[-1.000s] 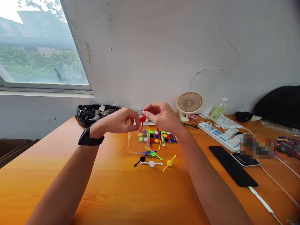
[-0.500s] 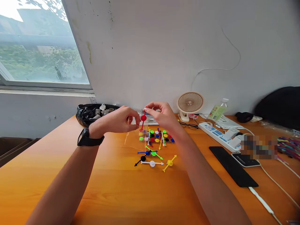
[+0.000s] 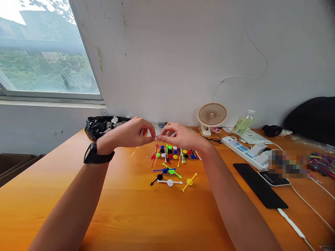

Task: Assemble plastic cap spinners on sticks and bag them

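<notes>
My left hand [image 3: 132, 134], with a black watch on its wrist, pinches the top of a clear plastic bag [image 3: 142, 153] that hangs faintly visible above the orange table [image 3: 117, 209]. The fingertips of my right hand [image 3: 180, 136] meet the left ones at the bag's mouth. A red arrow piece with a round hub [image 3: 155, 156] is blurred just below both hands, at the bag; neither hand holds it. Beyond it lies a pile of coloured discs and arrow sticks [image 3: 178, 153]. Nearer me lie several assembled spinners [image 3: 170, 176] in blue, green, black, white and yellow.
A black bag of small items [image 3: 104, 126] sits at the back left. To the right stand a small fan [image 3: 211, 116], a bottle [image 3: 243, 123], a power strip [image 3: 244, 150], glasses [image 3: 213, 140] and two phones [image 3: 260, 188] with cables.
Both hands have dropped lower toward the table. The red arrow piece, held by my right fingers before, has left them and is now below the hands at the bag.
</notes>
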`<act>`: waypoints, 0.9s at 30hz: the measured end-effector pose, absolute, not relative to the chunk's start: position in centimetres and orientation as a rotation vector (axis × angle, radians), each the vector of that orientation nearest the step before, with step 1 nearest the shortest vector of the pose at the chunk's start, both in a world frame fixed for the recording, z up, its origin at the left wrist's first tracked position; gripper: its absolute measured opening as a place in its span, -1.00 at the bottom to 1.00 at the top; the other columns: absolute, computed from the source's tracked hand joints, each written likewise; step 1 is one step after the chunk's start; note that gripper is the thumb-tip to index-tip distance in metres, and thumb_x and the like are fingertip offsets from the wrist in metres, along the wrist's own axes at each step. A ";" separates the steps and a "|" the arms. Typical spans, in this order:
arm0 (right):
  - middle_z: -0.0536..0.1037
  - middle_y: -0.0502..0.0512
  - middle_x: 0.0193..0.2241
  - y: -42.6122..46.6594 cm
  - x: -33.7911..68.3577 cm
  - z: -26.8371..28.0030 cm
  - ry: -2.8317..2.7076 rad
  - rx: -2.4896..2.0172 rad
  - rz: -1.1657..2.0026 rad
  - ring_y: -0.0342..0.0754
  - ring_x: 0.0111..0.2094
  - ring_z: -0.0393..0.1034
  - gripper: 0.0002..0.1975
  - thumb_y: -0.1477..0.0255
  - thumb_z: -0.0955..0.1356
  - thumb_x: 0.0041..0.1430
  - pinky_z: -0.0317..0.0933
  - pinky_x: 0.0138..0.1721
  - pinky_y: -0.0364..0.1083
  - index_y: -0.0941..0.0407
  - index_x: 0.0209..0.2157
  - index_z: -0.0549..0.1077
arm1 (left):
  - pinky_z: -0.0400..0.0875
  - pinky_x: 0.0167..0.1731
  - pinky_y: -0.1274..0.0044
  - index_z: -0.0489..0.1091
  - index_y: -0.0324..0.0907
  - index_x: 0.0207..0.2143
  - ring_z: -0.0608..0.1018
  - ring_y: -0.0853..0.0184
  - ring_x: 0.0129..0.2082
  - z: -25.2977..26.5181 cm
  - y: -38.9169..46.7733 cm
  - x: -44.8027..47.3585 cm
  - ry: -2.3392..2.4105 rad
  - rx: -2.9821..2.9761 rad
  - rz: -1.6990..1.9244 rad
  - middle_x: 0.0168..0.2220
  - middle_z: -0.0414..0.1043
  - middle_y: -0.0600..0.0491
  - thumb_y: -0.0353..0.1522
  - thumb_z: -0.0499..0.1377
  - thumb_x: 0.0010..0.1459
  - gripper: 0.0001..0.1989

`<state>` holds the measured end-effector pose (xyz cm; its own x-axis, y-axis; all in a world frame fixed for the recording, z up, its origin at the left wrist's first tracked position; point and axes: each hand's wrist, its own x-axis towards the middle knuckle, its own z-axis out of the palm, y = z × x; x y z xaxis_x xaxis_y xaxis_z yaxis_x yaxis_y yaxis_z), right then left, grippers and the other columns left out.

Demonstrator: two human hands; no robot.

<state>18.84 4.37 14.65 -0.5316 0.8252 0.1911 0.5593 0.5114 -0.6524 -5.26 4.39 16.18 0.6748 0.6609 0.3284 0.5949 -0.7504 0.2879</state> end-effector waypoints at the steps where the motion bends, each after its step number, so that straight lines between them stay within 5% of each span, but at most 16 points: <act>1: 0.58 0.11 -0.17 4.4 19.1 14.7 -2.310 -1.123 0.797 -0.02 -0.25 0.48 -0.74 0.17 0.48 0.18 0.25 -0.39 -0.12 0.09 -0.28 0.59 | 0.28 -0.48 0.57 0.65 -0.11 -0.31 0.48 0.42 -0.52 16.2 4.4 -5.2 1.023 2.735 0.642 -0.47 0.58 0.08 -0.36 0.23 0.14 -0.84; 5: 0.58 0.04 -0.39 4.6 19.3 14.6 -2.343 -1.069 0.903 -0.07 -0.40 0.43 -0.82 0.28 0.44 0.22 0.20 -0.48 -0.14 0.11 -0.26 0.56 | 0.35 -0.41 0.53 0.64 -0.10 -0.33 0.53 0.37 -0.44 16.3 4.2 -4.8 1.049 2.718 0.746 -0.39 0.61 0.07 -0.38 0.25 0.13 -0.86; 11: 0.52 0.00 -0.45 4.7 19.1 14.6 -2.163 -0.945 0.772 -0.11 -0.43 0.37 -0.81 0.27 0.40 0.27 0.18 -0.44 -0.13 0.11 -0.28 0.53 | 0.44 -0.12 0.43 0.63 -0.08 -0.30 0.58 0.25 -0.10 16.3 4.2 -4.4 1.000 2.684 1.137 -0.10 0.62 0.03 -0.32 0.28 0.22 -0.89; 17: 0.60 0.07 -0.25 5.4 20.1 14.9 -1.979 -0.803 0.638 -0.04 -0.21 0.48 -0.85 0.30 0.42 0.23 0.35 -0.14 -0.05 0.10 -0.29 0.54 | 0.45 -0.03 0.42 0.43 -0.07 0.16 0.49 0.21 0.10 16.0 5.0 -4.9 1.066 2.427 1.667 0.24 0.41 -0.05 -0.20 0.30 0.24 -0.54; 27: 0.60 0.03 -0.32 5.1 20.8 15.3 -2.093 -0.738 0.683 -0.05 -0.23 0.49 -0.91 0.41 0.40 0.17 0.36 -0.10 -0.03 0.10 -0.35 0.58 | 0.41 0.16 0.33 0.27 -0.08 0.34 0.44 0.11 0.25 10.2 7.7 -4.6 0.873 2.007 1.093 0.31 0.36 -0.16 -0.17 0.39 0.16 -0.26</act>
